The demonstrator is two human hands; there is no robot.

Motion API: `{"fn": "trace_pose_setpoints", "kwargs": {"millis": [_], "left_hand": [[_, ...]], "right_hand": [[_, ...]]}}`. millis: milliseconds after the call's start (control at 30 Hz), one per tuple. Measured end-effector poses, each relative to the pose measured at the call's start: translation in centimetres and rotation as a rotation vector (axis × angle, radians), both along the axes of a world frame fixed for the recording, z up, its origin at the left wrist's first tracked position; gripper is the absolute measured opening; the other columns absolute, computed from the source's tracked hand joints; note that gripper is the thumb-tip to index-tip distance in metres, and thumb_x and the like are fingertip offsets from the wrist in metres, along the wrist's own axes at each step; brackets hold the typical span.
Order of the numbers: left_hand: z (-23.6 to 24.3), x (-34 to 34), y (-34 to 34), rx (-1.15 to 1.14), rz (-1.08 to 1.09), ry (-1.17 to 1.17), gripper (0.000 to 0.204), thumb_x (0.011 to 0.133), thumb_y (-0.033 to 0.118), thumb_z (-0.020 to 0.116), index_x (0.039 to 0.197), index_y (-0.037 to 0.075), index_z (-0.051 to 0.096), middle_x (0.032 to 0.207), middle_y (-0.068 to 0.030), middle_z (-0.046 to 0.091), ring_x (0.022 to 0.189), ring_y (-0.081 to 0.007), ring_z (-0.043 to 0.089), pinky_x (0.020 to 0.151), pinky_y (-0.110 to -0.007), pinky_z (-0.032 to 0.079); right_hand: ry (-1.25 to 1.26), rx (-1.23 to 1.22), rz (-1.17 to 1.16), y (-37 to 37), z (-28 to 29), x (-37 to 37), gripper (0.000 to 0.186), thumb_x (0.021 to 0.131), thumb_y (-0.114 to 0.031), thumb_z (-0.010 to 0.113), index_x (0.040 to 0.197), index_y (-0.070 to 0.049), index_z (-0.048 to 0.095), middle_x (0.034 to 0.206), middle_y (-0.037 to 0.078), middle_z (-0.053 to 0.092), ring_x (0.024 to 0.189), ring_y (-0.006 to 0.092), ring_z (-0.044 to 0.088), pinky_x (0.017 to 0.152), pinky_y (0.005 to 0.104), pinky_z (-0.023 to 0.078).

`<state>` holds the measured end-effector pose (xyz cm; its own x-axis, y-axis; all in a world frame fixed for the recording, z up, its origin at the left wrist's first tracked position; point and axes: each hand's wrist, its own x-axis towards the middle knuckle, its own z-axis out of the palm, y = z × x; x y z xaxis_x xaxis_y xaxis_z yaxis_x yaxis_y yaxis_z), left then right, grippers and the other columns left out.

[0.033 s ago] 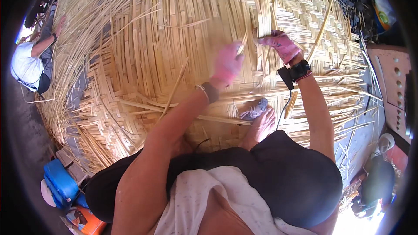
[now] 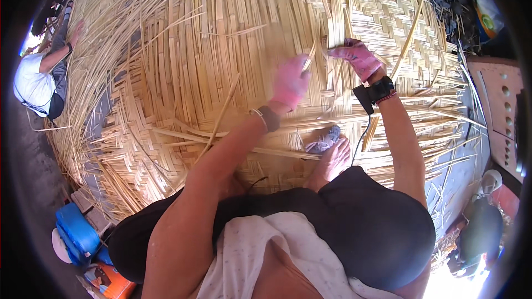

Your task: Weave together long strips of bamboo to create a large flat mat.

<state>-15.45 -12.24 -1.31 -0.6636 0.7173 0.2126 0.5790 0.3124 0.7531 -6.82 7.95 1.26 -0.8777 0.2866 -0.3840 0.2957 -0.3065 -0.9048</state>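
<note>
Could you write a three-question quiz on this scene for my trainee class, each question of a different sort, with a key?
1. Multiple choice: How is the pale-yellow mat of long, flat strips under the pink-gloved left hand and pink-gloved right hand made?
A: knitted; B: woven; C: moulded in one piece.

2. True or false: The person wears a black, watch-like device on the right wrist.

3. Short answer: On which side of the picture is the other person in a white, short-sleeved shirt?

Key: 1. B; 2. True; 3. The left side.
</note>
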Motion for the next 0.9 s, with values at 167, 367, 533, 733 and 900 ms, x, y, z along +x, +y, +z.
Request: {"fn": "trace_pose_setpoints", "kwargs": {"millis": [167, 367, 533, 733, 900], "left_hand": [[-0.5, 0.9, -0.1, 0.031, -0.066, -0.081, 0.034, 0.077, 0.009, 0.056, 0.11, 0.006, 0.051, 0.094, -0.0175, 0.058, 0.09, -0.0324, 0.054, 0.08, -0.036, 0.043], [0.3, 2.7, 0.0, 0.184, -0.258, -0.66, 0.031, 0.079, 0.008, 0.055, 0.11, 0.004, 0.051, 0.084, -0.0115, 0.057, 0.068, -0.0208, 0.056, 0.062, -0.031, 0.047], [-1.5, 0.3, -0.7, 0.04, -0.173, -0.983, 0.024, 0.081, 0.003, 0.049, 0.105, 0.002, 0.052, 0.074, -0.0048, 0.053, 0.053, -0.0097, 0.051, 0.044, -0.023, 0.041], [-3.1, -3.7, -0.1, -0.249, -0.341, -0.647, 0.021, 0.079, 0.001, 0.049, 0.099, 0.001, 0.055, 0.072, -0.0052, 0.053, 0.051, -0.0112, 0.051, 0.039, -0.024, 0.038], [-0.4, -5.0, 0.4, -0.418, -0.233, -0.761, 0.035, 0.075, 0.004, 0.054, 0.111, 0.005, 0.055, 0.074, -0.0079, 0.06, 0.051, -0.0144, 0.056, 0.043, -0.026, 0.045]], "right_hand": [[-0.042, -0.025, -0.013, -0.3, 0.1, -0.5, 0.022, 0.073, -0.01, 0.069, 0.092, 0.0, 0.064, 0.087, 0.008, 0.065, 0.083, 0.0157, 0.061, 0.079, 0.0265, 0.045], [0.34, -0.485, -0.41, 1.8, 0.0, -0.9, 0.015, 0.08, -0.005, 0.057, 0.094, 0.0, 0.06, 0.088, 0.01, 0.061, 0.088, 0.0214, 0.058, 0.085, 0.0331, 0.046], [0.506, -0.641, -0.91, 5.2, 2.4, -1.6, 0.033, 0.083, -0.005, 0.052, 0.116, -0.006, 0.047, 0.081, 0.008, 0.058, 0.076, 0.0244, 0.058, 0.072, 0.0409, 0.05], [0.593, 0.136, -0.572, 2.4, 5.5, 2.3, 0.028, 0.078, 0.006, 0.057, 0.105, -0.002, 0.058, 0.093, 0.012, 0.063, 0.082, 0.0207, 0.062, 0.074, 0.0316, 0.053], [0.519, 0.453, -0.602, 0.1, 3.3, 6.9, 0.02, 0.078, 0.009, 0.054, 0.089, -0.003, 0.065, 0.091, 0.009, 0.064, 0.082, 0.0169, 0.062, 0.07, 0.0261, 0.053]]}}
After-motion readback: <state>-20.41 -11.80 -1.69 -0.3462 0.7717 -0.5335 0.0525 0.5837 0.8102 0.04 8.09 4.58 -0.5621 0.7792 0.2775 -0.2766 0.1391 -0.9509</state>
